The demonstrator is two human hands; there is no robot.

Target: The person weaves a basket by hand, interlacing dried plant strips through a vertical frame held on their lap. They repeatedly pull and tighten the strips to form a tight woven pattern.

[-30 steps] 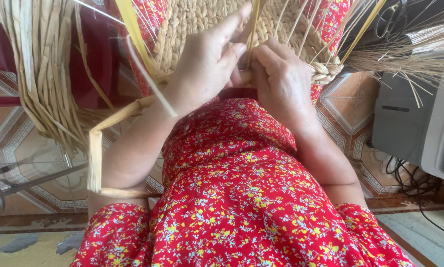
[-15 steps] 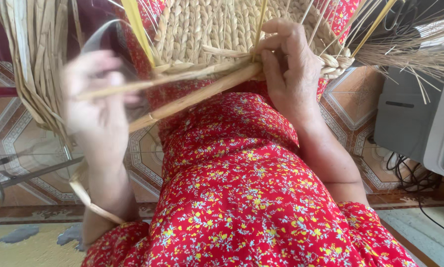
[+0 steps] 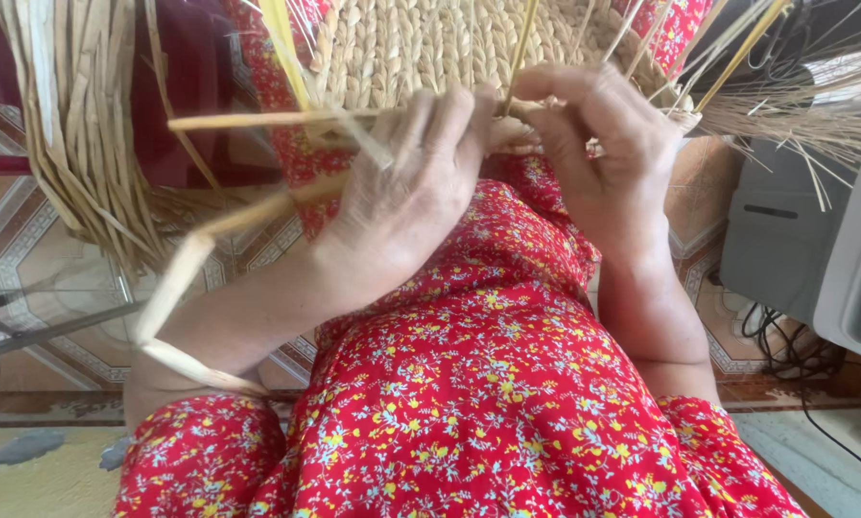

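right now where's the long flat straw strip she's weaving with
In the head view, the straw strip runs level from upper left to the left hand, at the lower edge of the woven basket.

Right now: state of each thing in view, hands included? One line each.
Left hand: closed on a flat straw strand, at the woven edge.
Right hand: fingers pinched on the woven edge.
Woven straw piece: partly woven, loose stalks sticking out.
Flat straw strand: bent, trailing down past the left arm.
Bundle of loose straw: unwoven, hanging at left.
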